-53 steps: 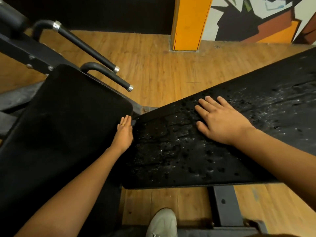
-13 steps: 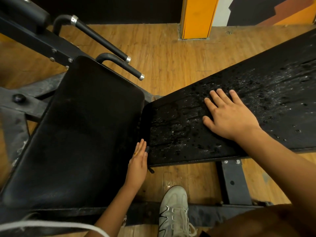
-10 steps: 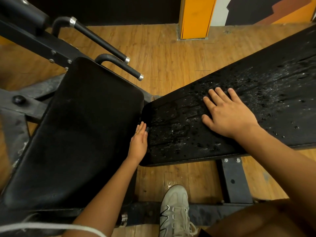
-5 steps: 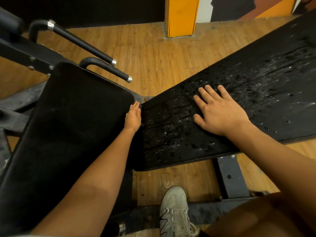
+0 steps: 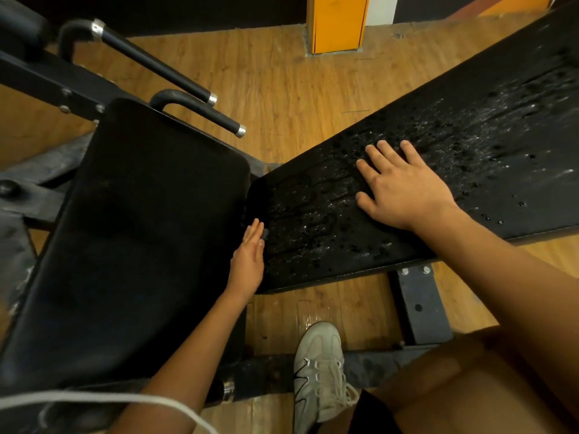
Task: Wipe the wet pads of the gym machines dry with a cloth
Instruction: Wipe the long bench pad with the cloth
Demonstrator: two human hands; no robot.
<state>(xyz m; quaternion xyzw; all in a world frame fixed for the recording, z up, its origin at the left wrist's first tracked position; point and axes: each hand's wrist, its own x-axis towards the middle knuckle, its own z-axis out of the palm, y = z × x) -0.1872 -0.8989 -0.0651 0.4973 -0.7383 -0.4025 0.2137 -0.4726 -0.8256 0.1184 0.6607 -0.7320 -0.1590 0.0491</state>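
A long black pad [image 5: 488, 142], beaded with water drops and streaks, runs from the middle of the view out toward 2 o'clock, its near end square-cut just right of centre. The right hand [image 5: 404, 189] lies palm-down on this wet pad, fingers straight and a little spread, pointing toward 11 o'clock, gripping nothing. A second black pad [image 5: 134, 245], broader, with no drops visible on it, fills the 9 o'clock side and slopes from 7 o'clock up to 11 o'clock; the two pads nearly meet at a narrow seam near the centre. The left hand [image 5: 249, 261] is set edge-on along that seam, fingers straight and together, pointing to 12 o'clock, its side against the end of the wet pad. A small dark bit shows at its fingertips, but what it is cannot be told, and the fingers do not curl round it. At 11 o'clock two black handles [image 5: 163, 62] with silver end caps stick out from a dark steel frame [image 5: 62, 89]. The wooden floor [image 5: 282, 89] shows between the pads, with an orange pillar [image 5: 338, 23] at 12 o'clock. At 6 o'clock a pale laced shoe [image 5: 319, 371] stands on the floor, with a bare leg [image 5: 470, 389] at 5 o'clock. A bolted steel bracket [image 5: 419, 308] sits under the wet pad at 4 o'clock, and a white cord [image 5: 94, 399] crosses at 7 o'clock.
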